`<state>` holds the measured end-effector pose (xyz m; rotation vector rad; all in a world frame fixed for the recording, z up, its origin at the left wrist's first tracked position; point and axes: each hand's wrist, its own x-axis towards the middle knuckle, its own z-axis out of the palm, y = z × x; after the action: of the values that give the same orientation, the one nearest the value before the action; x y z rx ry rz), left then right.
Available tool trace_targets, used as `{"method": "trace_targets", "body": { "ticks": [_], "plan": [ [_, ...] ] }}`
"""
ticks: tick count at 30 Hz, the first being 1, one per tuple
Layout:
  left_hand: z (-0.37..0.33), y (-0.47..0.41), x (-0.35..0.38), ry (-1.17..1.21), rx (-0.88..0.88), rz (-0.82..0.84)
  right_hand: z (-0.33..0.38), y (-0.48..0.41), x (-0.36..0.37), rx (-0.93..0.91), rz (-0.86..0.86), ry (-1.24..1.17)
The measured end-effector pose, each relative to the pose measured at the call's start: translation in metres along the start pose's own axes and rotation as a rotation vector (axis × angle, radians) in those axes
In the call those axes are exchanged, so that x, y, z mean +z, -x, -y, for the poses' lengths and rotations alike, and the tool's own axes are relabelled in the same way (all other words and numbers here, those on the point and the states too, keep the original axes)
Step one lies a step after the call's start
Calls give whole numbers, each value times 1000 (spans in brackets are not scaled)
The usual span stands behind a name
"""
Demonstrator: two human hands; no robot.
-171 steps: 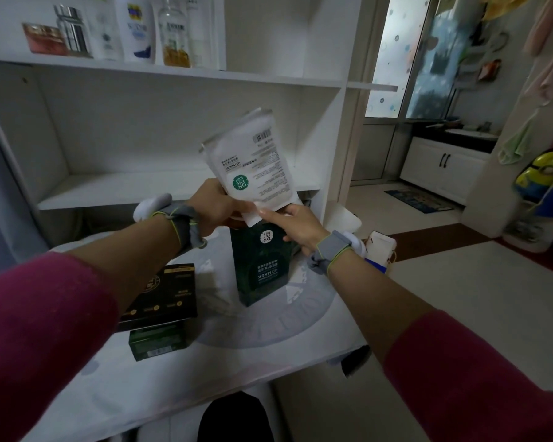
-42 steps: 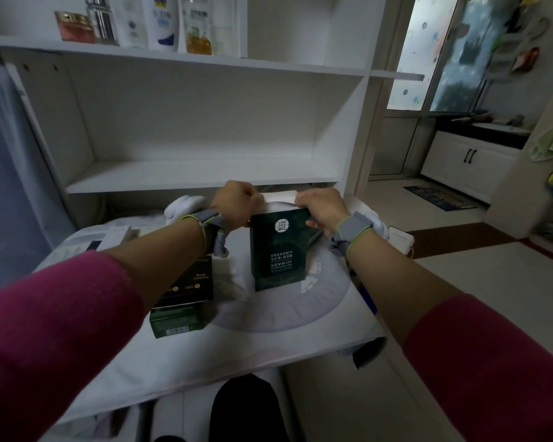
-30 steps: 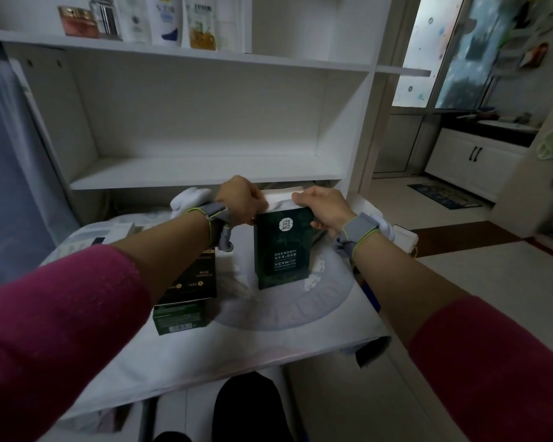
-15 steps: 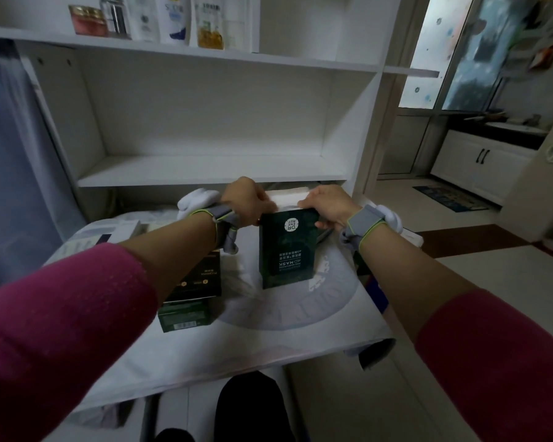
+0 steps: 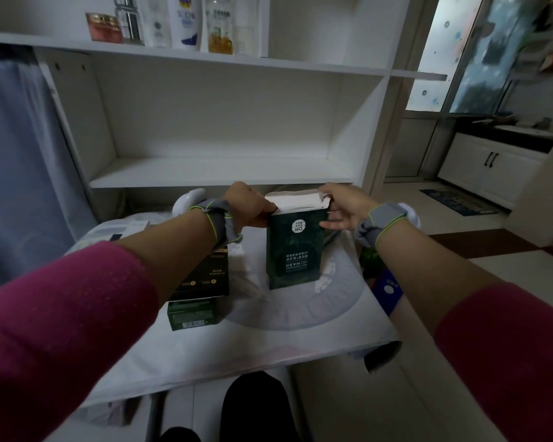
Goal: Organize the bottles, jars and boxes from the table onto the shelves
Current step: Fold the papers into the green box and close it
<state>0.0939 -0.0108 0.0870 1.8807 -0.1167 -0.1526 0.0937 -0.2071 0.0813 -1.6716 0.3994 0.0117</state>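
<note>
A pale blue curtain (image 5: pixel 16 154) hangs well left of the left hand (image 5: pixel 248 204). Far right of the right hand (image 5: pixel 342 205), a white cabinet (image 5: pixel 492 177) stands under a dark countertop (image 5: pixel 505 137), with a patterned mat (image 5: pixel 457 200) on the floor nearer the hand. Above them is a dotted frosted window (image 5: pixel 434 52).

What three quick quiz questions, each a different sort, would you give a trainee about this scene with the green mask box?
1. True or false: the left hand and the right hand both hold the green mask box near its top.
2. Where do the bottles stand? A) top shelf B) middle shelf C) floor
3. Which box lies nearest the table's front edge?
Key: 1 true; 2 A; 3 the small green box.
</note>
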Motion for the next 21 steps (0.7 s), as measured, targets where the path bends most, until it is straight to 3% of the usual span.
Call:
{"method": "trace_targets", "body": {
  "ticks": [12,21],
  "plan": [
    [-1,-4,5,20,32,-29,-1,-1,-4,56,42,-120],
    [-1,-4,5,-32,81,-28,0,4,3,13,0,-31]
  ]
}}
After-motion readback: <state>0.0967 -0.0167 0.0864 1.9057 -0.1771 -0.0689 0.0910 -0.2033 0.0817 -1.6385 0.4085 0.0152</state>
